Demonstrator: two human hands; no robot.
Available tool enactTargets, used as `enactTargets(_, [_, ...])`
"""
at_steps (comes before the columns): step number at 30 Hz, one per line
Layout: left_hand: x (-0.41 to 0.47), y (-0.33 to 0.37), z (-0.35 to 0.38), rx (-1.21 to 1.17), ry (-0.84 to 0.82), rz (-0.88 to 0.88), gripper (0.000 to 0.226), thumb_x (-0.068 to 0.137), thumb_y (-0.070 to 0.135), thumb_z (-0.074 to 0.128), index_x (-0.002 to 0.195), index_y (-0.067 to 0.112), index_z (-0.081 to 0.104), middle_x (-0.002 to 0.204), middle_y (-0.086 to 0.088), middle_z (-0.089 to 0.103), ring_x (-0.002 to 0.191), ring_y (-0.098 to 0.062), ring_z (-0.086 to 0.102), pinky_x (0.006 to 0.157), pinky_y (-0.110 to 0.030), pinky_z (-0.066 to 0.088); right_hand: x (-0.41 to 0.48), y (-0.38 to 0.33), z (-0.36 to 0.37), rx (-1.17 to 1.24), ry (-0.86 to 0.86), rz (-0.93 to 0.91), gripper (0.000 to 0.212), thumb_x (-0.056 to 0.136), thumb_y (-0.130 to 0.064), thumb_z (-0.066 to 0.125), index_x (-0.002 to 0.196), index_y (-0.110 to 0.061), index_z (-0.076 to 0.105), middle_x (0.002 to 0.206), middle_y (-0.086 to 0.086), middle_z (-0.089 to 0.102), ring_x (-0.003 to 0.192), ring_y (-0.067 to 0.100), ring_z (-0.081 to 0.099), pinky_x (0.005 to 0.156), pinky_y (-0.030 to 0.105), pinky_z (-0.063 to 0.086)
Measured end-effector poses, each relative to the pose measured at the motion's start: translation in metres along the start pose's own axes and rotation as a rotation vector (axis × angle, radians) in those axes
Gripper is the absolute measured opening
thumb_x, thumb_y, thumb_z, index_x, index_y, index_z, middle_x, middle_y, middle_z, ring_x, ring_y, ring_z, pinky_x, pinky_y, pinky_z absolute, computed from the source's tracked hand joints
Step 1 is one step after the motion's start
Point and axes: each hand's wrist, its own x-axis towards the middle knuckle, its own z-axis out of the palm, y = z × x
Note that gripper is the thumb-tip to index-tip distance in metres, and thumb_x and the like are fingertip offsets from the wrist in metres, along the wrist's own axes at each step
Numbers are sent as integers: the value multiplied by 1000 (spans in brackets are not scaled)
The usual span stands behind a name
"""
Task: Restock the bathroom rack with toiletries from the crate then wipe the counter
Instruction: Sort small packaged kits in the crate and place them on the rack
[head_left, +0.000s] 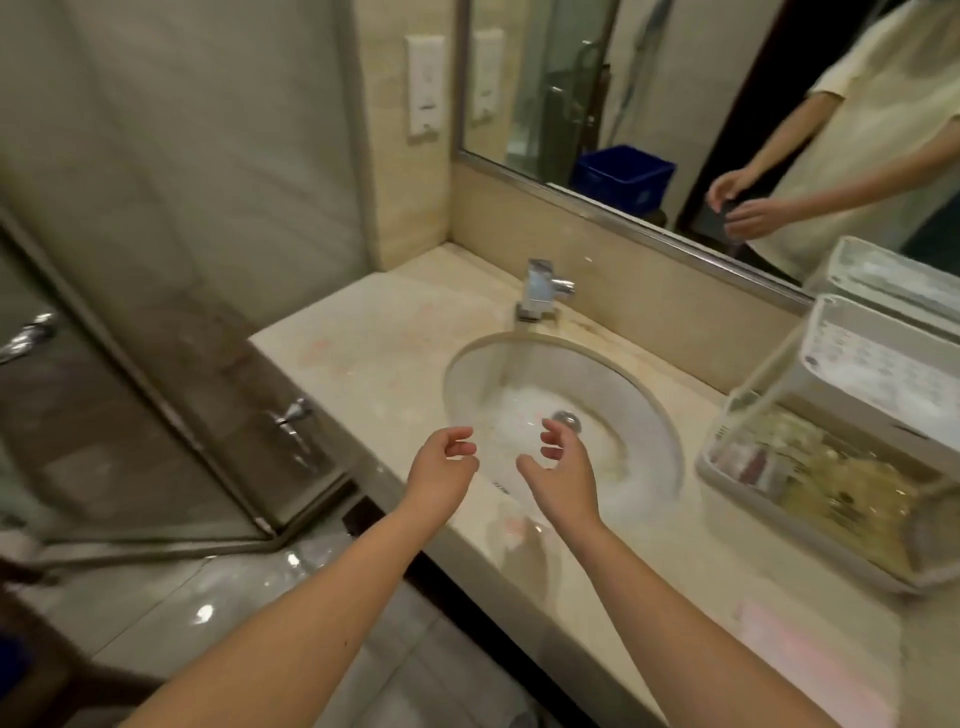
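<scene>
— Hands first: where are they?
— Both are out over the sink (597, 374), close together but not touching. The left hand (441, 467) is above the near-left rim, and the right hand (561, 478) is over the bowl, just short of the drain (566, 418).
— And the fingers?
— The left fingers (460, 447) are loosely curled with the thumb apart from them. The right fingers (553, 434) are the same, bent and spread. Nothing shows in either hand.
— Where is the rack?
— Well to the right of the right fingers, on the counter (363, 353) against the back wall. The rack (883, 374) is white, and its lower tray holds toiletries (810, 483), too blurred to tell one from another.
— The crate?
— It shows only in the mirror (571, 78), beyond the fingers: a blue crate (623, 174), which puts it behind the person.
— Anything else near the fingers?
— The tap (540, 291) stands beyond them at the back of the sink. Nearer than the right fingers and off to their right, a pale pink patch (800, 644) lies on the counter; I cannot tell what it is. Left of the left fingers is a glass door (156, 415).
</scene>
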Motion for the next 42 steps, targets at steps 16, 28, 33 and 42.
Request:
enactTargets(16, [-87, -64, -249, -137, 478, 0, 34, 89, -2, 54, 120, 10, 57, 101, -3, 64, 91, -14, 60, 76, -16, 47, -114, -97, 227, -24, -417, -265, 52, 77, -12, 71, 126, -19, 56, 111, -5, 60, 97, 6, 58, 81, 20, 47])
enactTargets(28, [-174, -121, -377, -252, 822, -86, 34, 90, 10, 60, 121, 26, 56, 103, 11, 64, 96, -4, 60, 78, -23, 49, -207, -143, 345, -133, -782, -407, 53, 80, -19, 69, 131, -25, 52, 122, -5, 55, 107, 7, 56, 92, 29, 49])
enactTargets(33, [-205, -140, -414, -287, 940, -117, 33, 92, 10, 59, 121, 26, 55, 106, 10, 63, 96, -5, 60, 78, -23, 50, -241, -157, 389, -152, -927, -474, 56, 82, -18, 70, 133, -27, 51, 125, -7, 53, 106, 3, 53, 80, 17, 44])
enactTargets(42, [-234, -176, -478, -360, 1120, -212, 31, 93, 11, 58, 120, 27, 56, 108, 8, 64, 104, -12, 60, 96, -37, 51, -286, -180, 477, -200, -1150, -535, 56, 84, -21, 72, 135, -27, 49, 128, -8, 53, 108, 4, 54, 72, 15, 48])
